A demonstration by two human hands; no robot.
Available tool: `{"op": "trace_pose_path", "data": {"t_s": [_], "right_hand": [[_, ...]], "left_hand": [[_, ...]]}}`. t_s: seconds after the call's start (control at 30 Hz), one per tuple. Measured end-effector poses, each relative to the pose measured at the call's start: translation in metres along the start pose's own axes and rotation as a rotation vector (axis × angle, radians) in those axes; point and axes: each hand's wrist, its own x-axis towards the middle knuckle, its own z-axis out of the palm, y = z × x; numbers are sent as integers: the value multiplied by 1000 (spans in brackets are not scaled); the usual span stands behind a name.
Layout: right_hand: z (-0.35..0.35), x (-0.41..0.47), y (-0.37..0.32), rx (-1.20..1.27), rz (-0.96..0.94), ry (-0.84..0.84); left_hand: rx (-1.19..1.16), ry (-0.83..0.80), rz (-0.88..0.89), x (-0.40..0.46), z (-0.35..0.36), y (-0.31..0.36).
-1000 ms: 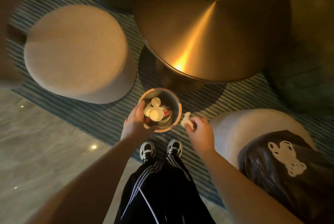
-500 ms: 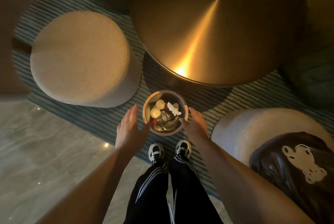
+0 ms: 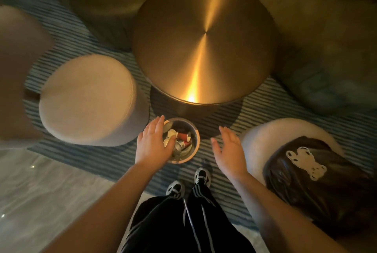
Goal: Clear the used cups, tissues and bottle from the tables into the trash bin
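Observation:
The round trash bin [image 3: 195,138] stands on the striped rug just in front of my feet. Inside it lie several used cups, among them a red cup [image 3: 183,135] on its side, pale lids [image 3: 171,133] and a clear bottle [image 3: 179,145]. My left hand [image 3: 153,144] hovers flat over the bin's left rim with straight fingers and holds nothing. My right hand [image 3: 229,150] is open and empty, to the right of the bin and apart from it. The top of the round brass table [image 3: 204,40] beyond the bin is bare.
A beige round pouf [image 3: 89,99] sits to the left of the bin. To the right, a pale pouf [image 3: 265,130] carries a dark bag with a white bear print [image 3: 306,171]. A green sofa [image 3: 326,48] lies behind the table. Marble floor [image 3: 40,181] borders the rug.
My right hand let a white tissue drop into the bin, then drew away to the right, empty. My left hand moved from the bin's side to above its left rim.

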Motion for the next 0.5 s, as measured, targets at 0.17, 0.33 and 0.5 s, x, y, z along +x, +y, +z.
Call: {"op": "trace_pose_path", "data": {"t_s": [0.17,0.33,0.5], "right_hand": [[-37,-24,17,1,127,198],[-67,-80,59,43,272,409],[-78,-157,111,110,544,583]], "left_hand": [[2,-62,134,1,-5,49],[59,-148,366,-2,10,100],[78,-299,623,-30,46,161]]}}
